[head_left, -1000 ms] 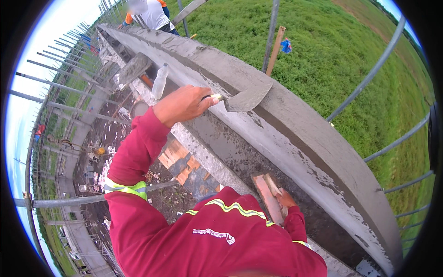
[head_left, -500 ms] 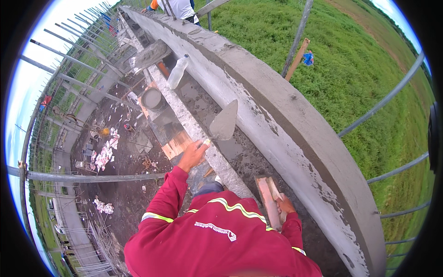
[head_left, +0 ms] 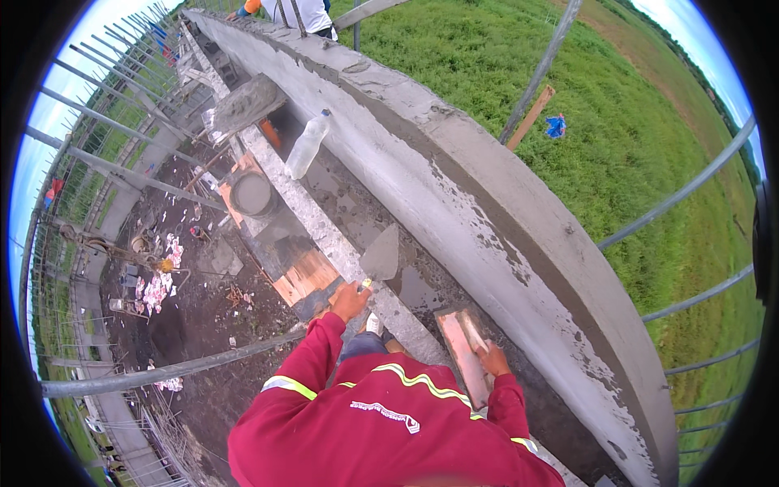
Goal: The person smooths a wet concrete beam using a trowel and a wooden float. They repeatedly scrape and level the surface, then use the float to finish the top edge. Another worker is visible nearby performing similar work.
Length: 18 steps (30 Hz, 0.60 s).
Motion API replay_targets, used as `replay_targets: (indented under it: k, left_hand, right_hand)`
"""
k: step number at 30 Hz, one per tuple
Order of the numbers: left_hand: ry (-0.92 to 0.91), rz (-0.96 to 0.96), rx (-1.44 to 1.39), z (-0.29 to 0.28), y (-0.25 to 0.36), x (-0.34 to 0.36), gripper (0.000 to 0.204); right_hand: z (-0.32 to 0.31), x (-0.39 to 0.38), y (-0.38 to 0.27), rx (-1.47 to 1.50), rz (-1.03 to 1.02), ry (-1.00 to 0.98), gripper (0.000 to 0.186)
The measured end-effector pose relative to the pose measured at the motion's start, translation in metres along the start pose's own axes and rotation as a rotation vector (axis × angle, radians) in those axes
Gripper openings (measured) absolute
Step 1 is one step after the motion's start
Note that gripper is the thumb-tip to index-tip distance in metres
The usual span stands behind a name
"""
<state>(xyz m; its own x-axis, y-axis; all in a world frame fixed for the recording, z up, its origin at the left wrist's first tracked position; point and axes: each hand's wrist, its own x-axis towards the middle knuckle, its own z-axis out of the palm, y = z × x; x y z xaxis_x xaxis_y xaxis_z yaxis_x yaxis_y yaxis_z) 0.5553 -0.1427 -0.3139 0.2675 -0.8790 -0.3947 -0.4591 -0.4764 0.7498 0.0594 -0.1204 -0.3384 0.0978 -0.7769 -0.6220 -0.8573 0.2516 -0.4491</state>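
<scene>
My left hand [head_left: 350, 301] is closed round the handle of a pointed trowel [head_left: 380, 254]. The trowel's grey, mortar-smeared blade points away from me, over the edge of the concrete ledge and the wet channel beside it. To the right, my right hand [head_left: 492, 359] grips the raised handle of a wooden float [head_left: 459, 347], its board pinkish and smeared with mortar. The float is above the channel floor; whether it touches cannot be told. Right of it runs the curved concrete wall [head_left: 487, 235], its top coated with damp mortar.
A clear plastic bottle [head_left: 307, 144] stands in the channel ahead. Left of the ledge are a round container of mortar [head_left: 252, 194] and wooden boards [head_left: 305, 277]. Metal pipes [head_left: 170, 372] cross on both sides. Another person [head_left: 305, 15] is at the far wall.
The trowel blade has dropped lower and turned, looking narrower. My right hand has shifted the float slightly away from the wall. The whole view has also tilted a little.
</scene>
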Motion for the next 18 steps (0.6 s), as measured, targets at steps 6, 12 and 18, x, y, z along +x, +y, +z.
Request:
replay_targets:
  k: [6,12,18]
  left_hand:
    - [0.025,0.059,0.165,-0.044,0.003,0.028,0.054]
    - [-0.063,0.018,0.134,-0.065,0.02,0.051,0.052]
    - [0.092,0.163,0.121,-0.096,0.065,0.046,0.052]
  right_hand:
    - [0.054,0.054,-0.024,-0.009,-0.038,0.128,0.052]
    - [0.044,0.061,-0.05,0.058,-0.026,0.065,0.055]
    - [0.01,0.047,-0.064,0.215,0.164,-0.078,0.073]
